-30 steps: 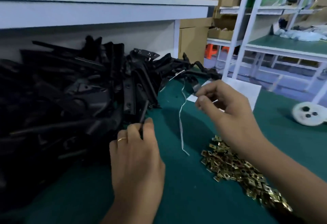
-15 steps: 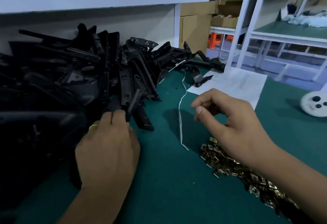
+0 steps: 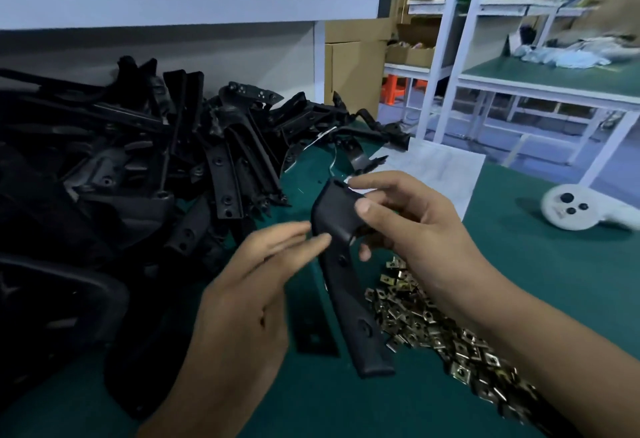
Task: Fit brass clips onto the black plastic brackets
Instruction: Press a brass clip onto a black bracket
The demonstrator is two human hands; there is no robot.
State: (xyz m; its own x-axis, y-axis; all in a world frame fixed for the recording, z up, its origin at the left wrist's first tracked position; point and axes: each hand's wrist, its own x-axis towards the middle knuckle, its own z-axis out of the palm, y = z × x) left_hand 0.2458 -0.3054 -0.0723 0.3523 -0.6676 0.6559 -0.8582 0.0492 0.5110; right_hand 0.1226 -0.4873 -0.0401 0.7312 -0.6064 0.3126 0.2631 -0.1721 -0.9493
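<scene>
bracket: you hold one black plastic bracket (image 3: 341, 264) up over the green mat (image 3: 554, 282), centre of view, wide end far, narrow end near.
right hand: your right hand (image 3: 419, 230) pinches the wide end, thumb on the face, fingers curled behind. Can't tell if a clip is tucked in there.
left hand: your left hand (image 3: 249, 285) has straight fingers touching the bracket's left edge, nothing gripped.
clips: brass clips (image 3: 433, 327) lie heaped on the mat, right of the bracket and under your right forearm.
risk 1: a one-ended pinch may let the bracket swing or drop into the clips.
risk 2: your right forearm could sweep clips toward the near edge.
risk 3: the bracket pile (image 3: 138, 178) on the left leans loosely; a left elbow nudge may slide it.
room: open mat near centre and far right; white round part (image 3: 571, 207) far right, paper sheet (image 3: 443, 171) behind your hands, shelf (image 3: 173, 5) overhead far.
</scene>
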